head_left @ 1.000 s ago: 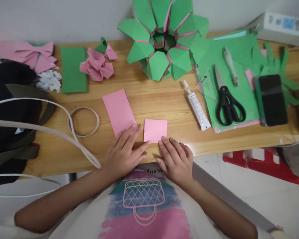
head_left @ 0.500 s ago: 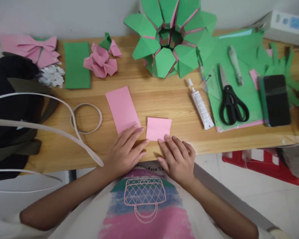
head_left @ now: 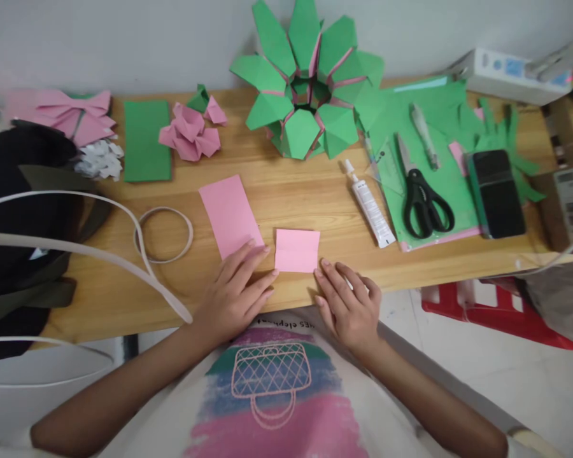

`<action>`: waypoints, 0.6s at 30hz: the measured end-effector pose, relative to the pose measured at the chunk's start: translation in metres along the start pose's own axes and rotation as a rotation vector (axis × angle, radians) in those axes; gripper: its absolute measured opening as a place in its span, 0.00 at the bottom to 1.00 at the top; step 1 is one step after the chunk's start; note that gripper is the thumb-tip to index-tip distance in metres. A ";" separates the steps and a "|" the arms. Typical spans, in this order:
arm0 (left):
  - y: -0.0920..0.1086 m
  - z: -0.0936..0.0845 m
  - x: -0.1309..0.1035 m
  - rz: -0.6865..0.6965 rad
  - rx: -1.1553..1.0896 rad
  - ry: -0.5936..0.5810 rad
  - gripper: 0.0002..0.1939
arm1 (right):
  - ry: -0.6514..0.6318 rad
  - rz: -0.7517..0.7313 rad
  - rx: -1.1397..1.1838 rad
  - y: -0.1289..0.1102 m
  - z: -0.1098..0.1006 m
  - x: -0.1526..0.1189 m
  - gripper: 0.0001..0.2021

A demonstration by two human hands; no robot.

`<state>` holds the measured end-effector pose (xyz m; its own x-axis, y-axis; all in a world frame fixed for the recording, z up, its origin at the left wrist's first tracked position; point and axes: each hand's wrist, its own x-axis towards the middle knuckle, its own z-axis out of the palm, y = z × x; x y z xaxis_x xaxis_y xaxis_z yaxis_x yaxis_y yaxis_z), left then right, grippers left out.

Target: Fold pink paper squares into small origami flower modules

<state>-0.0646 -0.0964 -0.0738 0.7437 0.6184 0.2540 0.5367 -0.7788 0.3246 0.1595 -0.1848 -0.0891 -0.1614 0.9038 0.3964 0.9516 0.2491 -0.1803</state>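
Note:
A small pink piece of paper (head_left: 297,250) with a crease across it lies flat near the table's front edge. My left hand (head_left: 239,289) rests with fingers stretched out; some fingertips lie on the lower end of a larger pink paper rectangle (head_left: 230,213), and the index fingertip is by the small piece's lower left corner. On the other side, my right hand (head_left: 351,305) lies open, its fingertips at or just beside the small piece's lower right corner. Neither hand grips anything.
Behind stand a green and pink folded-paper ring (head_left: 303,127) and pink folded pieces (head_left: 190,132). To the right are a glue tube (head_left: 372,210), black-handled scissors (head_left: 424,200) and a phone (head_left: 496,194) on green sheets. White straps (head_left: 100,245) and a black bag (head_left: 23,191) occupy the left.
My right hand has slid right, off the small pink paper's front edge to its corner. The left hand stays about where it was. The whole view has shifted slightly.

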 end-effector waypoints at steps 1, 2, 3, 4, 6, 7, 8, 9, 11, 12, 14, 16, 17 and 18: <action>-0.001 0.000 0.000 0.001 -0.008 -0.003 0.10 | 0.022 -0.007 0.033 0.003 -0.001 0.002 0.13; -0.001 0.001 -0.001 0.002 -0.015 -0.004 0.11 | 0.045 -0.001 0.075 0.006 -0.001 0.005 0.12; -0.002 0.001 -0.001 0.004 -0.022 -0.003 0.11 | 0.065 0.022 0.122 0.009 -0.002 0.010 0.11; -0.002 0.001 -0.001 0.003 -0.028 -0.003 0.11 | 0.075 0.051 0.172 0.012 -0.003 0.016 0.10; -0.001 0.001 -0.001 0.001 -0.029 0.000 0.11 | 0.050 0.114 0.258 0.020 -0.004 0.035 0.09; -0.001 0.001 0.000 0.002 -0.024 0.003 0.10 | 0.015 0.098 0.295 0.023 -0.005 0.046 0.10; -0.001 0.000 0.001 0.005 -0.015 0.009 0.10 | -0.034 0.072 0.328 0.027 -0.004 0.058 0.12; 0.000 0.000 0.002 0.010 -0.004 0.016 0.10 | -0.105 0.068 0.359 0.029 -0.003 0.070 0.15; 0.002 0.000 0.004 0.014 0.021 0.033 0.09 | -0.261 0.122 0.447 0.035 0.000 0.091 0.16; 0.003 -0.001 0.005 0.011 0.033 0.039 0.08 | -0.333 0.176 0.516 0.037 0.002 0.099 0.14; 0.006 -0.001 0.007 -0.013 0.058 0.045 0.08 | -0.401 0.295 0.634 0.040 0.005 0.108 0.07; 0.011 -0.002 0.009 -0.042 0.069 0.064 0.09 | -0.381 0.379 0.689 0.041 0.008 0.108 0.04; 0.013 -0.001 0.011 -0.048 0.066 0.078 0.11 | -0.351 0.401 0.691 0.040 0.009 0.104 0.05; 0.016 -0.001 0.013 -0.049 0.057 0.093 0.12 | -0.314 0.424 0.687 0.037 0.011 0.099 0.08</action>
<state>-0.0468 -0.1009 -0.0644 0.6772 0.6611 0.3230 0.5955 -0.7503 0.2870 0.1762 -0.0825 -0.0662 0.0101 0.9971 -0.0757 0.5955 -0.0668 -0.8006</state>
